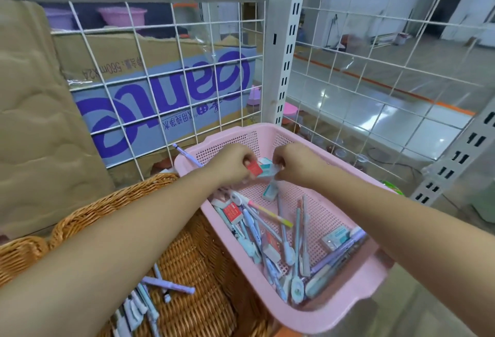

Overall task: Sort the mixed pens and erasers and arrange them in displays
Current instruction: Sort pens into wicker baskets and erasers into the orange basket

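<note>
A pink perforated basket [348, 296] holds several mixed pens [297, 232] and erasers [270, 192]. Over its far end, my left hand [233, 162] pinches a red-sleeved eraser [254, 169]. My right hand [297, 162] grips teal-and-white erasers [269, 169] right beside it, the two hands almost touching. A wicker basket [192, 264] to the left holds several pale blue and lilac pens [168, 284]. One purple pen [186, 154] pokes up behind the pink basket's far left corner.
A white wire grid panel [160, 76] and a slotted shelf upright [286, 49] stand just behind the baskets. Cardboard boxes [40, 111] lie behind the grid on the left. A second wicker basket [18, 253] sits at the far left.
</note>
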